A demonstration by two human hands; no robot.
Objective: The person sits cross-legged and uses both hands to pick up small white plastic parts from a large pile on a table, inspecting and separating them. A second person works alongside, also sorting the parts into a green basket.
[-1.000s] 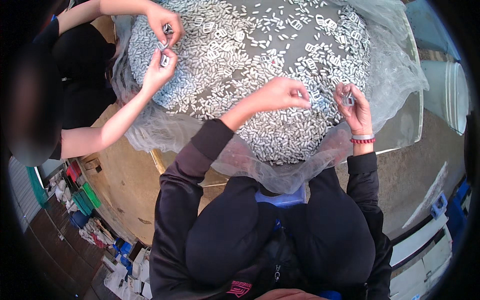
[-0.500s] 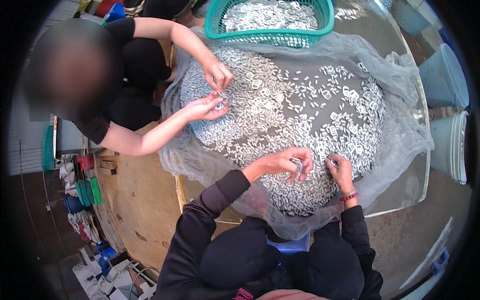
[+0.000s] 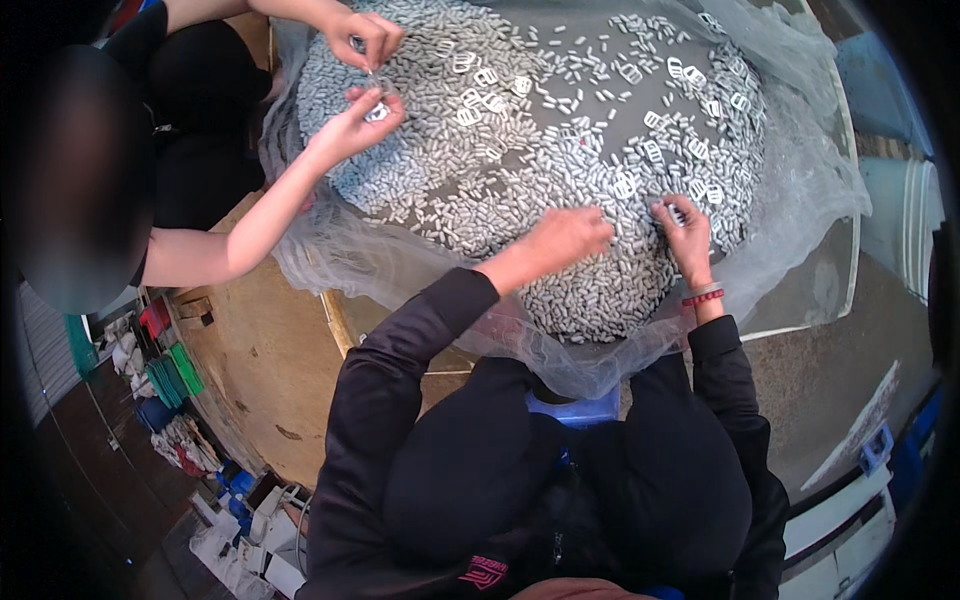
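Observation:
A broad heap of small silver-grey metal pellets (image 3: 600,300) lies on a sheer mesh sheet (image 3: 800,190), with flat slotted metal buckles (image 3: 625,186) scattered over it. Just above the heap, my left hand (image 3: 572,236) is closed with its back up; its curled fingers hide whatever is in them. To its right, my right hand (image 3: 688,235), a red bracelet at the wrist, pinches a small metal buckle (image 3: 676,214) near the pellets. At the upper left, a co-worker's two hands (image 3: 362,118) hold metal buckles over the same heap.
The mesh covers a grey tabletop (image 3: 790,300). Pale buckets (image 3: 890,205) stand beyond its right edge. A blue stool (image 3: 580,410) shows between my knees. On the left are a wooden board (image 3: 260,370), green baskets (image 3: 180,370) and assorted clutter.
The view has shifted, and the green basket of buckles at the far side has left it. My left hand has turned back-up, hiding the metal piece seen in it. My right hand still pinches.

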